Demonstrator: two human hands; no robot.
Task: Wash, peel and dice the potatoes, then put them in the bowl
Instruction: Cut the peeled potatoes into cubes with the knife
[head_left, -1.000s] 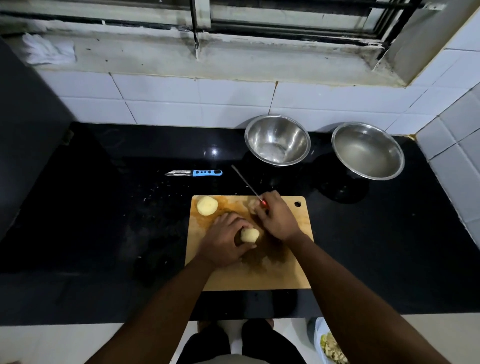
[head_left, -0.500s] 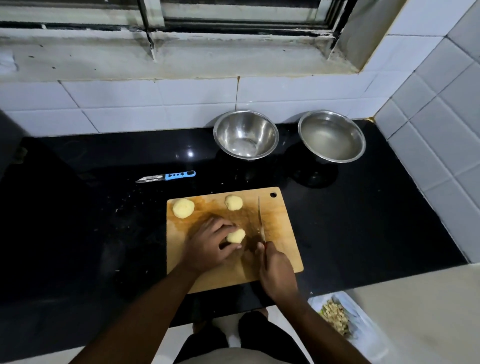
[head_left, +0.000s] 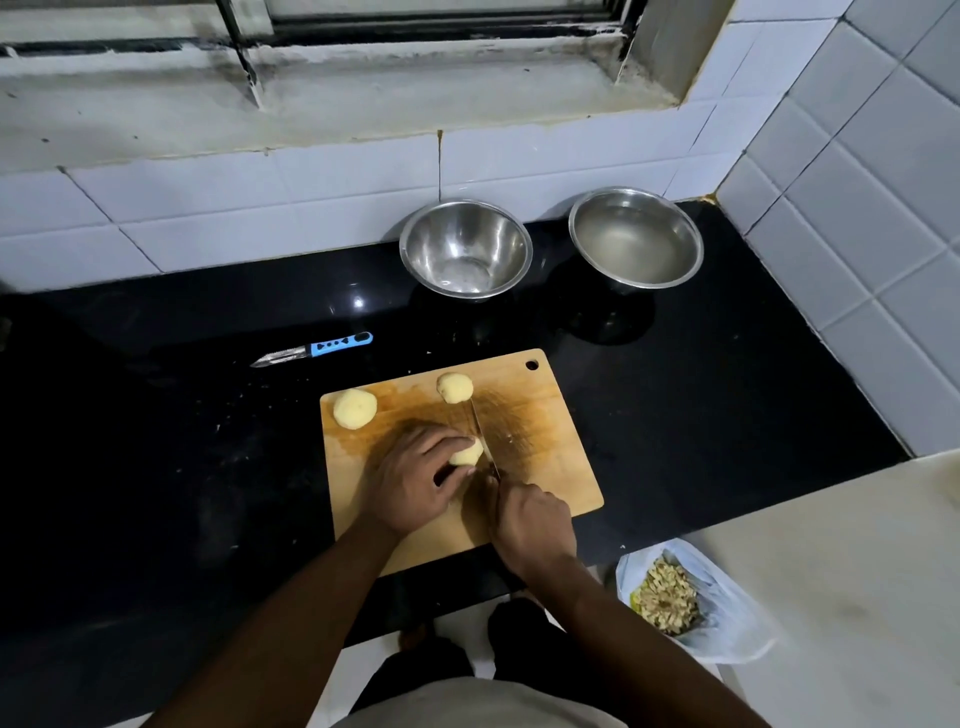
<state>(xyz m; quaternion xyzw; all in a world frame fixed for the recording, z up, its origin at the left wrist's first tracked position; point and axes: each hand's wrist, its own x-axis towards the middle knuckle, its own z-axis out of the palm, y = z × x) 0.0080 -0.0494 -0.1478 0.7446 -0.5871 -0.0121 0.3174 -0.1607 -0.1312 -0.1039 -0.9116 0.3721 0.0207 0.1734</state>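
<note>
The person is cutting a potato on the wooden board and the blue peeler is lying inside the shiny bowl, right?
Not quite. The head view shows the blue peeler lying on the black counter, left of the bowl, not inside it. The rest is right: the potato is being cut on the wooden board.

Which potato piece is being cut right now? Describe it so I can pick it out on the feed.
Find the wooden cutting board on the black counter. Three pale peeled pieces lie on it; two sit untouched along its far edge. The potato piece being cut is mid-board, held by the left hand, with the knife blade against its right side.
</note>
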